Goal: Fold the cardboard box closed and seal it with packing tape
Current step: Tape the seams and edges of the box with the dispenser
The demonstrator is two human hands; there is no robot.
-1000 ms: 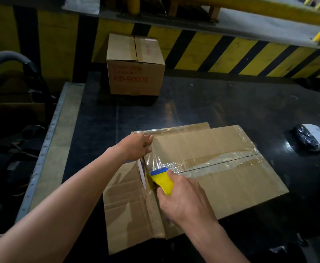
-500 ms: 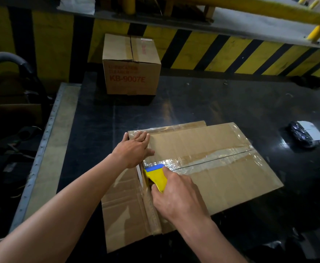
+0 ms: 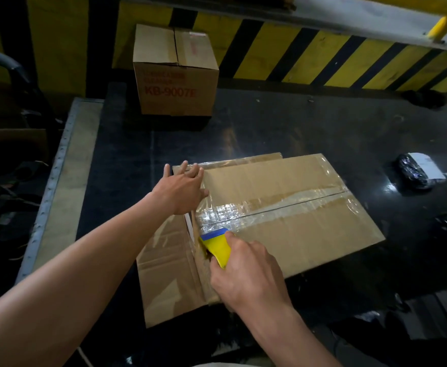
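A brown cardboard box (image 3: 296, 234) lies low on the black table, its top flaps shut, with clear packing tape (image 3: 278, 205) running along the centre seam. My right hand (image 3: 246, 276) grips a yellow tape dispenser (image 3: 217, 247) with a blue edge, held at the box's left top edge where the tape ends. My left hand (image 3: 182, 189) lies flat with fingers spread on the far left corner of the box top, touching the cardboard. The box's left side panel (image 3: 164, 274) faces me, with tape streaks on it.
A smaller sealed carton (image 3: 174, 75) printed KB-9007E stands at the back of the table (image 3: 283, 133). A black wrapped parcel (image 3: 415, 172) with a white label lies at the right. A yellow-black striped wall runs behind. The table's metal-edged rim (image 3: 58, 181) is at left.
My left hand has let go of the tape end, opened, and slid up to the far left corner. The right hand with the dispenser has stayed at the box's left edge.
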